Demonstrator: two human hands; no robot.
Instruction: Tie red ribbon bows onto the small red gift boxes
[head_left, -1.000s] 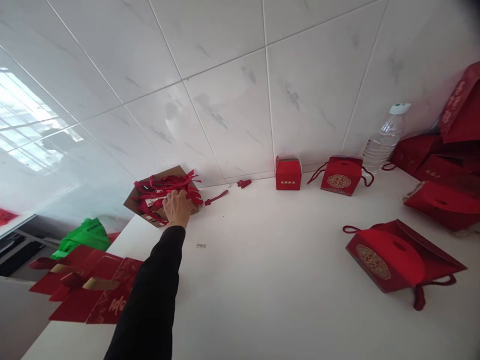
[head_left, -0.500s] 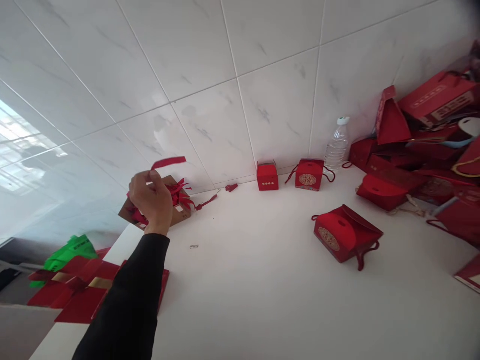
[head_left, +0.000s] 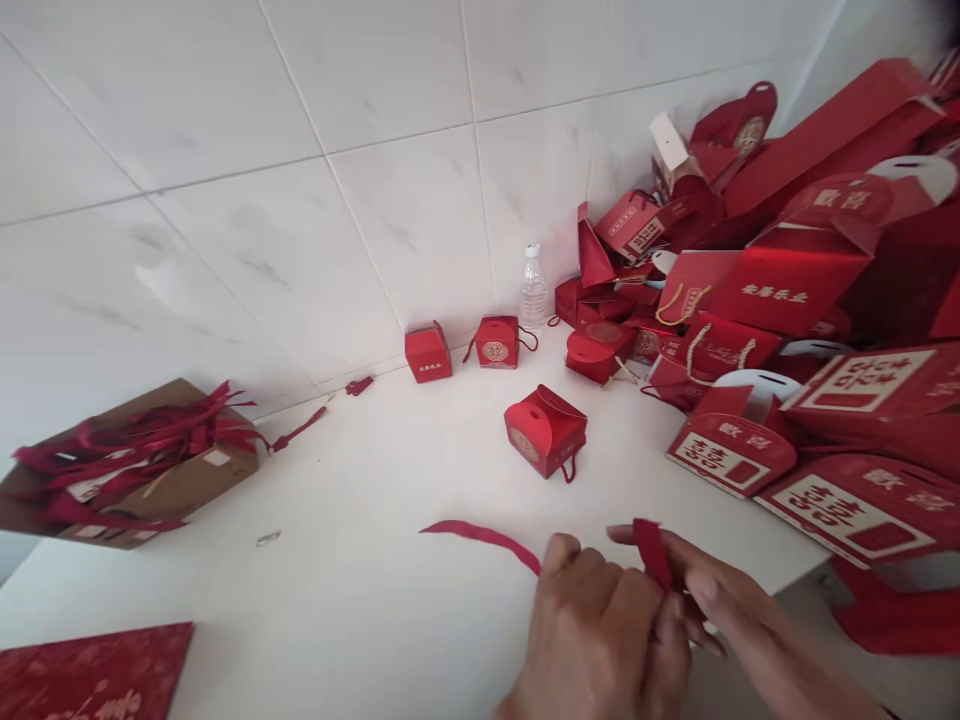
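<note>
A dark red ribbon [head_left: 484,535] trails left over the white table from my left hand [head_left: 600,625]. That hand is closed, its fingers curled round the strip. Beside it, on the right, is my right hand [head_left: 739,600], with the ribbon's other end looped over its index finger. The thumb and lower fingers of this hand are bent close to the strip, partly behind my left hand. Beyond both hands stands a red gift box [head_left: 546,430] with a cord handle.
A cardboard box [head_left: 199,480] full of red ribbons lies at the left. Two small red boxes and a plastic bottle [head_left: 533,295] stand along the tiled wall. Stacked red gift boxes [head_left: 810,290] fill the right side. A red folder [head_left: 97,670] lies at the lower left.
My left hand has come from the ribbon box to the lower middle, bringing the ribbon. My right hand has come into view and meets it there. The view has turned right.
</note>
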